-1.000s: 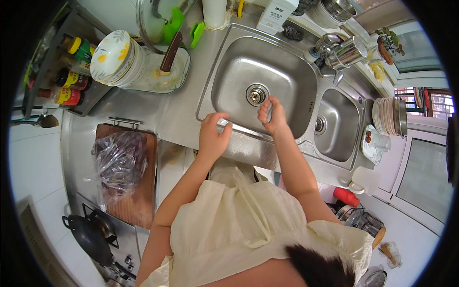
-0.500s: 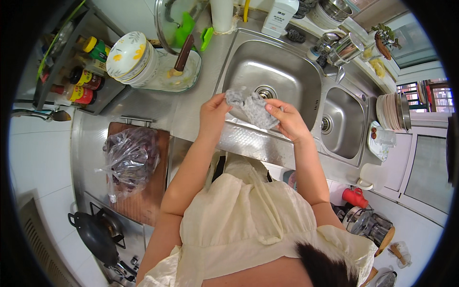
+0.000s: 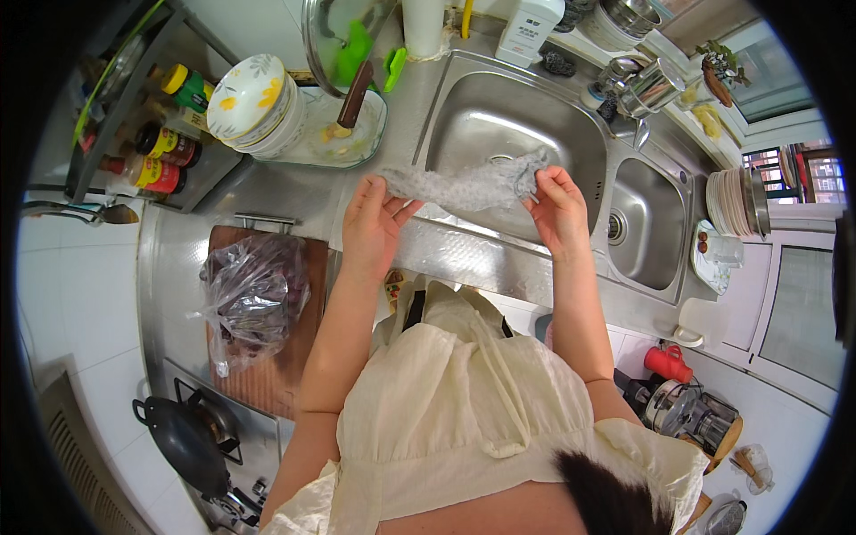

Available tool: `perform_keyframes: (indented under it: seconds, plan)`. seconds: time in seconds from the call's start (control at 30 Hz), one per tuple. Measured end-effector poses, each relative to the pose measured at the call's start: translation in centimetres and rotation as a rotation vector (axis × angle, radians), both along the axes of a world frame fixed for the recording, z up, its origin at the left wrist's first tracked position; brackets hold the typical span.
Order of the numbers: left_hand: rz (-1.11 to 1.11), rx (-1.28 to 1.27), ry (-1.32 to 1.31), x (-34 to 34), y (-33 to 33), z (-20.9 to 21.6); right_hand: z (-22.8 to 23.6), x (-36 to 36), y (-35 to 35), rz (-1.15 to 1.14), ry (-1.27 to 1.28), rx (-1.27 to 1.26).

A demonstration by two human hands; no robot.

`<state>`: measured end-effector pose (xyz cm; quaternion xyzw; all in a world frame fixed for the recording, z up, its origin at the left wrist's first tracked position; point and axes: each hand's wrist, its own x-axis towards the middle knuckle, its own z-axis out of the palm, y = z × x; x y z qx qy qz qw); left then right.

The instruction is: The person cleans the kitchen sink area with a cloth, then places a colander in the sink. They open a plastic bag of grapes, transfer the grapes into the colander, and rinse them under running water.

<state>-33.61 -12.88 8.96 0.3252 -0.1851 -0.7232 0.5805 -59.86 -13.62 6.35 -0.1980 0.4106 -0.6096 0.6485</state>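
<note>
I hold a thin, crinkled clear plastic bag [image 3: 468, 185] stretched between both hands above the large steel sink basin [image 3: 499, 125]. My left hand [image 3: 373, 223] pinches its left end, over the counter edge. My right hand [image 3: 557, 207] grips its right end, over the sink's front rim. The bag hangs slack in the middle and looks empty.
A wooden cutting board [image 3: 276, 357] at the left carries a knotted plastic bag of dark food [image 3: 254, 299]. Stacked bowls [image 3: 254, 102] and a glass dish [image 3: 343, 134] stand behind. A smaller basin [image 3: 646, 223] and plates [image 3: 736, 201] are at the right, a black wok [image 3: 183, 441] at lower left.
Both hands rose from the sink's front rim with the clear bag and have pulled apart, stretching it out between them.
</note>
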Motion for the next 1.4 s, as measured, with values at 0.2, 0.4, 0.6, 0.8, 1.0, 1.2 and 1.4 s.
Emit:
perform_keyframes:
  seconds: [0.2,0.4,0.6,0.8,1.0,1.2,1.4]
  plan:
    - [-0.032,-0.174,-0.275,-0.4,1.0,0.8,-0.3,4.0,0.6,0.137,0.595,-0.09]
    - [-0.166,-0.442,-0.719,-0.1,0.8,1.8,3.0,7.3,0.3,0.624,0.275,-0.206]
    - [-0.009,-0.408,-0.852,5.1,1.1,3.0,3.3,6.6,-1.4,0.599,0.695,-0.515]
    - [-0.053,-0.391,-0.852,8.7,3.2,4.1,8.7,6.9,-1.4,0.743,1.006,-0.433]
    - [-0.083,-0.263,-0.744,11.2,4.5,8.2,9.9,7.8,-2.0,0.753,0.856,-0.525]
    - [0.098,-0.322,-1.093,13.0,-0.6,1.2,5.6,11.2,-6.7,0.7,1.078,-0.512]
    - [-0.312,-0.558,-1.582,12.4,4.0,-4.1,-1.5,10.0,-3.7,0.942,1.242,-0.623]
